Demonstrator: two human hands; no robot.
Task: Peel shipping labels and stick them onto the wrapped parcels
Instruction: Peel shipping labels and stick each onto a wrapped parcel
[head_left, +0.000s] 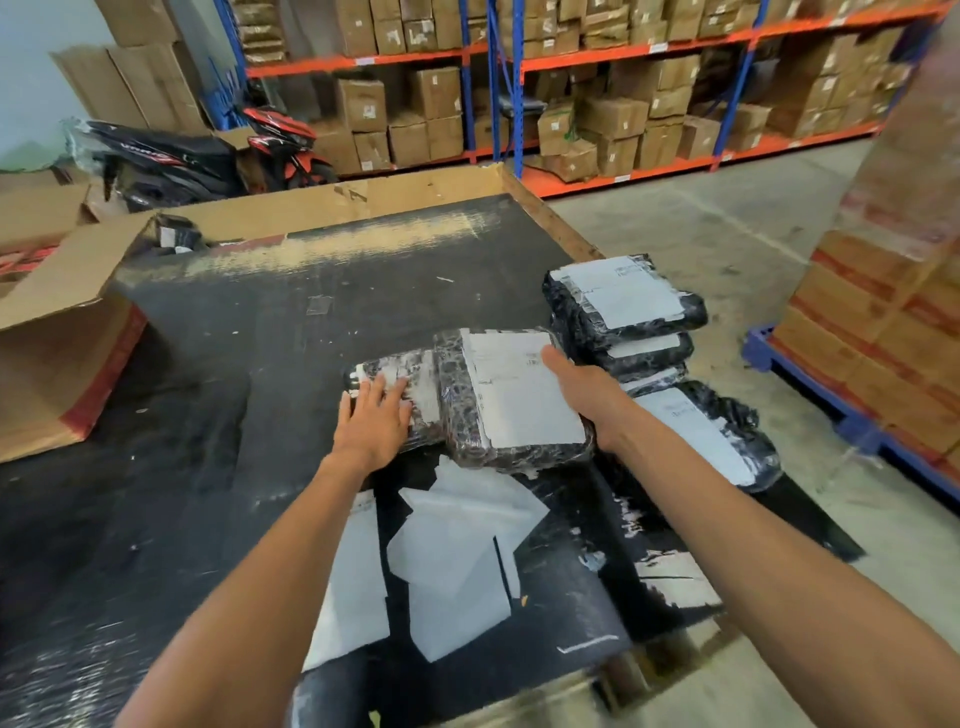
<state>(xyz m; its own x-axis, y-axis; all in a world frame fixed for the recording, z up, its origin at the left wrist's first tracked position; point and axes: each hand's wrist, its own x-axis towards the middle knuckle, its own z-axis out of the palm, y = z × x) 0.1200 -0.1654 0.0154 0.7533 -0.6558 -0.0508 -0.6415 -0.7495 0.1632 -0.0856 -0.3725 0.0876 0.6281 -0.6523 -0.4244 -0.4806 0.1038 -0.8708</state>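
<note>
Two black wrapped parcels lie side by side on the black table (218, 395). The right parcel (462, 410) carries a large white shipping label (519, 400). My right hand (584, 387) grips this parcel's right edge, thumb on the label. My left hand (376, 418) rests flat, fingers spread, on the left parcel (415, 376), which has a white patch on top. Loose white label sheets (457, 551) lie on the table in front of the parcels, between my forearms.
A stack of labelled black parcels (626, 306) stands at the table's right edge, with another (711, 441) lower beside it. An open cardboard box (57, 332) sits at left. Shelving with cartons (597, 119), a motorbike (208, 156) and a pallet of boxes (893, 332) surround the table.
</note>
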